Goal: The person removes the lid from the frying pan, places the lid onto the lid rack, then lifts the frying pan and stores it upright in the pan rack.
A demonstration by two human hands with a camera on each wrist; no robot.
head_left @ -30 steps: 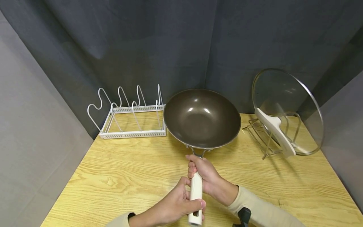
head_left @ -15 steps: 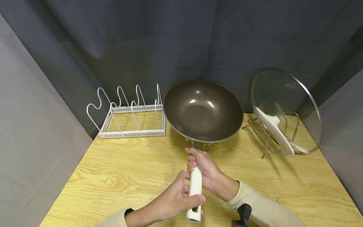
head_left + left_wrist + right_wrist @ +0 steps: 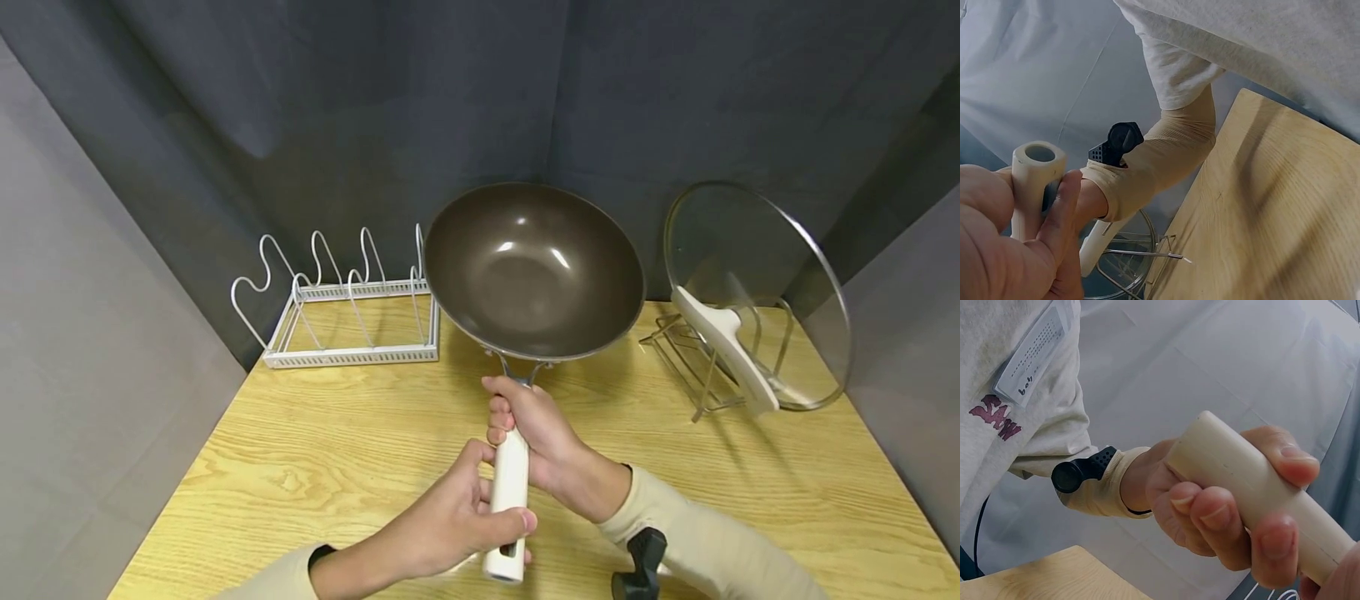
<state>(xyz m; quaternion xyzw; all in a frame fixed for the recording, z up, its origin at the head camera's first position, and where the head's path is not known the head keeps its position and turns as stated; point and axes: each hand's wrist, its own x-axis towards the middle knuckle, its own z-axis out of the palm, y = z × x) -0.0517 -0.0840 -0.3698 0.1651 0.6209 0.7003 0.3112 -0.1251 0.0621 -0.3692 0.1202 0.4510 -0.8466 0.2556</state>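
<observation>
A dark brown wok (image 3: 525,275) with a long cream handle (image 3: 510,483) is held over the back middle of the table, its inside facing me. My right hand (image 3: 543,437) grips the handle close to the pan, fingers wrapped round it. Nearer the handle's end, my left hand (image 3: 465,517) grips it with the thumb laid across the top. In the left wrist view the handle's hollow end (image 3: 1039,153) pokes out between thumb and fingers. The right wrist view shows left-hand fingers (image 3: 1216,515) curled round the cream handle (image 3: 1254,481).
Left of the wok stands a white wire pan rack (image 3: 352,354) with several upright loops. A glass lid (image 3: 757,242) with a cream handle leans in a metal stand (image 3: 708,383) at the right. A dark curtain (image 3: 300,108) hangs behind the wooden table (image 3: 300,467).
Both hands have raised the wok, which sits higher and tilts its inside more towards me. The handle has shifted slightly up and left. The rack and lid have stayed put.
</observation>
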